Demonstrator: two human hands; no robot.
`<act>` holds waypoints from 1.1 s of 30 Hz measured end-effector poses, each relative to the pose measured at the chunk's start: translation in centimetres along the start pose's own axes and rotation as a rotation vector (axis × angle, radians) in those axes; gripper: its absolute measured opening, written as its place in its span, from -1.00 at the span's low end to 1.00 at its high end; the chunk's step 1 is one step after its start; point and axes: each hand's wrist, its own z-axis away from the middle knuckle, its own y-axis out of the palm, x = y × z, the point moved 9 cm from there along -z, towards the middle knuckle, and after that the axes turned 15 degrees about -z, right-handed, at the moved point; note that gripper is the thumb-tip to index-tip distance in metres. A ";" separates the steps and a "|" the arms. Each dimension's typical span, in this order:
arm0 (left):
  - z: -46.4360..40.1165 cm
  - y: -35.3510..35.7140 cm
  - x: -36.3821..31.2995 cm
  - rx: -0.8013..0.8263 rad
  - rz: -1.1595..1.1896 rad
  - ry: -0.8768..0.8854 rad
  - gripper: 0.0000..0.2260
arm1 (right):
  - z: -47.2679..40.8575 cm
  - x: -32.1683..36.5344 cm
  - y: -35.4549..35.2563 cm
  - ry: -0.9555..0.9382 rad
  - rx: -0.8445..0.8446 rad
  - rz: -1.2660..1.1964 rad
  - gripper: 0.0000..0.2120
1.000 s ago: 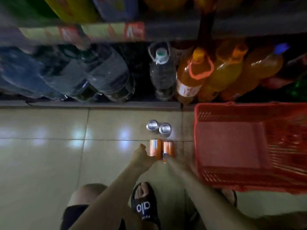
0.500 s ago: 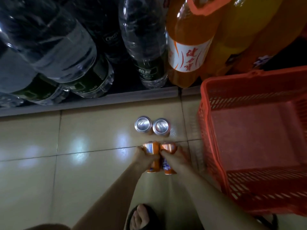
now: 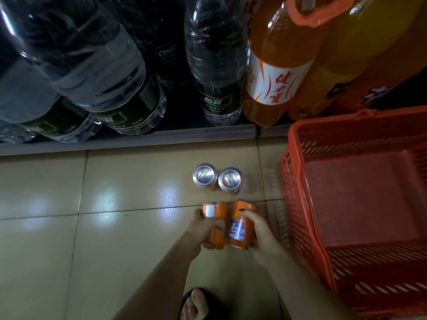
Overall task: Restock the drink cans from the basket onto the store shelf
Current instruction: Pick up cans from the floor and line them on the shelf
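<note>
Raised slightly off the floor since half a second ago, both held cans, now tipped toward the shelf. Glossy beige tile floor [image 3: 115,227] with pale light spots, dim store aisle. Along the top, shelf edge [image 3: 138,137] carrying clear water bottles [image 3: 215,65] and orange soda bottles [image 3: 275,72]. Just below that edge, two upright cans [image 3: 217,179] on the tiles, touching, silver tops up. Nearer than those, left hand [image 3: 203,227] wrapped round the left orange can [image 3: 213,225], right hand [image 3: 258,229] wrapped round the right orange can [image 3: 240,225], cans side by side and touching. Right of the upright pair, red basket [image 3: 300,204] on the floor. Sandalled foot [image 3: 196,303] at bottom.
</note>
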 end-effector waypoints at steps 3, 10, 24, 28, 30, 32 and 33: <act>0.3 -0.3 0.1 0.019 0.088 0.060 -0.27 | 0.6 -0.7 0.2 0.069 0.094 -0.167 -0.73; 3.3 -1.7 -2.4 0.047 0.260 0.230 -0.55 | 1.6 0.9 2.2 -0.046 0.211 -0.078 -0.47; 4.6 -7.4 -9.7 -0.089 0.028 0.404 -0.15 | 4.3 10.9 5.1 -0.410 0.165 0.065 -0.68; 4.5 -6.9 -9.5 -0.102 0.103 0.399 -0.18 | 4.0 11.4 5.6 -0.439 0.125 0.047 -0.71; 4.1 -6.0 -8.7 -0.070 0.120 0.390 -0.27 | 3.6 10.9 5.5 -0.423 0.125 -0.040 -0.67; 3.8 -4.9 -7.7 -0.037 0.133 0.363 -0.36 | 3.0 10.5 5.3 -0.407 0.124 -0.088 -0.66; 3.8 -4.2 -7.1 -0.023 0.133 0.347 -0.41 | 2.7 10.4 5.1 -0.414 0.111 -0.078 -0.74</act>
